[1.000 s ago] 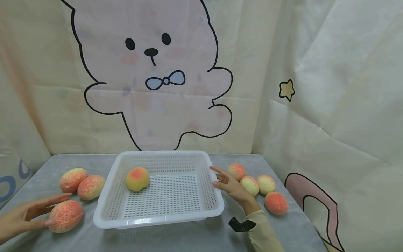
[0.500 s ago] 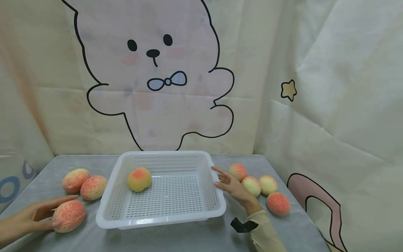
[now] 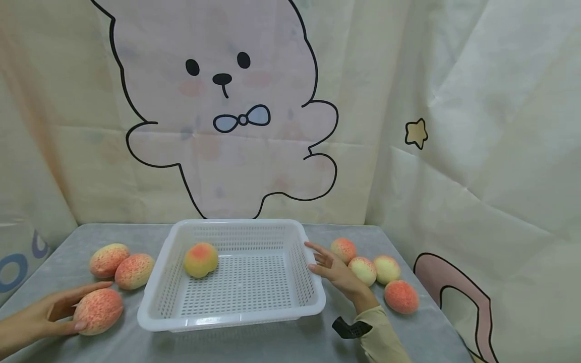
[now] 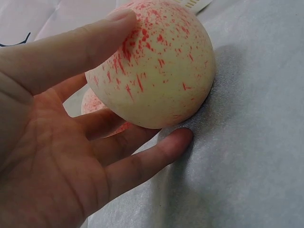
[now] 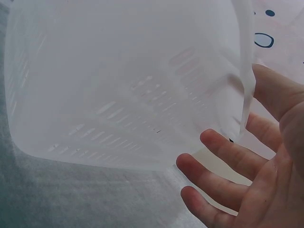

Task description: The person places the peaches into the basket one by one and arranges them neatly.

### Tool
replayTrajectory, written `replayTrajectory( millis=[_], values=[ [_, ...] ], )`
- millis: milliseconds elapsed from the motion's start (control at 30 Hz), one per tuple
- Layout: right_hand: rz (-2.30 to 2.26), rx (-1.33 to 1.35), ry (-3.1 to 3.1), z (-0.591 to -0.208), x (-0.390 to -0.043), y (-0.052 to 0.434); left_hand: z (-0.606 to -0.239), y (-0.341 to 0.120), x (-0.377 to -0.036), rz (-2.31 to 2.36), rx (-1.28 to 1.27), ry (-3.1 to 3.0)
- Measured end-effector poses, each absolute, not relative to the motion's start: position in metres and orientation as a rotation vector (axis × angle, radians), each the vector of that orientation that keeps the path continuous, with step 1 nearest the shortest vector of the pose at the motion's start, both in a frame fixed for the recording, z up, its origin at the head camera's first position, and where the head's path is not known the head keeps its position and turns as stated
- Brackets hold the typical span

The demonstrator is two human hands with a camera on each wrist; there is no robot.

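At the left of the head view, my left hand [image 3: 54, 313] holds a red-speckled peach [image 3: 101, 312] low over the grey cloth. Its thumb lies on the speckled skin in the left wrist view, where the other fingers reach behind and under the peach [image 4: 166, 80]. My right hand [image 3: 338, 275] grips the right rim of a white perforated plastic basket [image 3: 236, 316], which stands in the middle. Seen from the right wrist, thumb and fingers are at the rim and outer wall of the basket [image 5: 118, 85]. One yellow-orange peach [image 3: 201, 259] sits inside, left of centre.
Two speckled peaches [image 3: 135, 271] lie side by side left of the basket. Several more, including a red peach [image 3: 401, 297] and a pale peach [image 3: 387, 269], lie right of my right hand. A cloth backdrop [image 3: 345, 166] printed with a bear hangs behind the table.
My left thumb and fingers have closed in further round the peach. The head view has shifted slightly; the basket, my right hand and the other peaches stay where they were.
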State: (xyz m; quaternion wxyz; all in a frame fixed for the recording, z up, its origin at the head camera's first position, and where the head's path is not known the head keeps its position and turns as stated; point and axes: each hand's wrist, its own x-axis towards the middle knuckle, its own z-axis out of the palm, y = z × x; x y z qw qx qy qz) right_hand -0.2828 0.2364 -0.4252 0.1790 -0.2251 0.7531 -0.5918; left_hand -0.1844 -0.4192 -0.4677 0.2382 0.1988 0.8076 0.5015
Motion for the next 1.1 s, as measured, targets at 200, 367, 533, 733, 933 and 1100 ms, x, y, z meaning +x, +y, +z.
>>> replayTrajectory(
  millis=[200, 367, 533, 733, 933, 1100],
  values=[
    [-1.67, -0.623, 2.141, -0.426, -0.283, 0.236, -0.469, -0.421, -0.185, 1.364, 0.536, 2.217],
    [-1.663, -0.614, 2.152, -0.427, -0.283, 0.236, -0.469, -0.422, -0.187, 1.391, 0.518, 2.142],
    [-1.665, -0.601, 2.154, -0.427, -0.282, 0.236, -0.47, -0.421, -0.186, 1.411, 0.53, 2.143],
    [-1.665, -0.6, 2.151, -0.428, -0.283, 0.235, -0.471, -0.421, -0.183, 1.299, 0.525, 2.428],
    [-1.663, -0.618, 2.154, -0.428, -0.283, 0.235, -0.464, -0.421, -0.185, 1.41, 0.459, 2.321],
    [-1.661, -0.634, 2.161, -0.427, -0.283, 0.235, -0.455, -0.418, -0.185, 1.468, 0.4, 2.234]
  ],
)
